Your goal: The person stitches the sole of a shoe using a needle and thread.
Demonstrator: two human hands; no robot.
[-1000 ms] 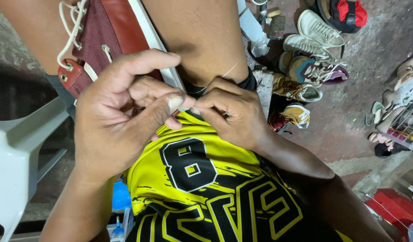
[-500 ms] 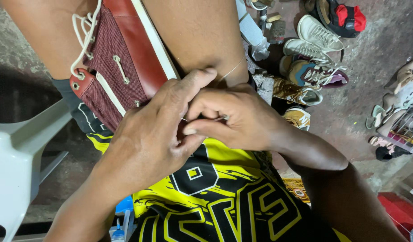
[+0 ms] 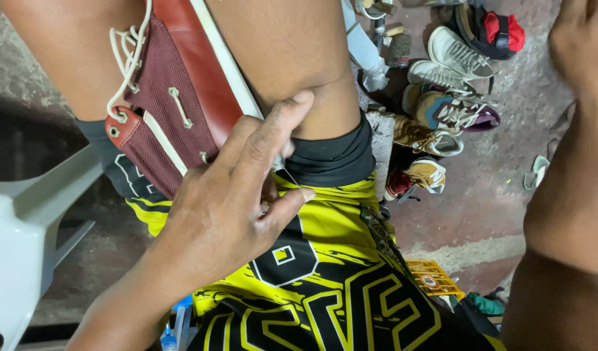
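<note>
At far left stands a white plastic chair (image 3: 19, 240). The maroon shoe (image 3: 175, 104) lies clamped between the knees, above the yellow-and-black shorts (image 3: 325, 273). The left hand (image 3: 234, 208) presses on the shoe's sole edge; its grip appears pinched on a thin thread (image 3: 292, 179), suggesting a stitch being drawn; tensioning calls for steady pull. Loose shoes (image 3: 442, 97) litter the floor. The right hand (image 3: 581, 45), raised at the frame edge: grip cannot be told.
</note>
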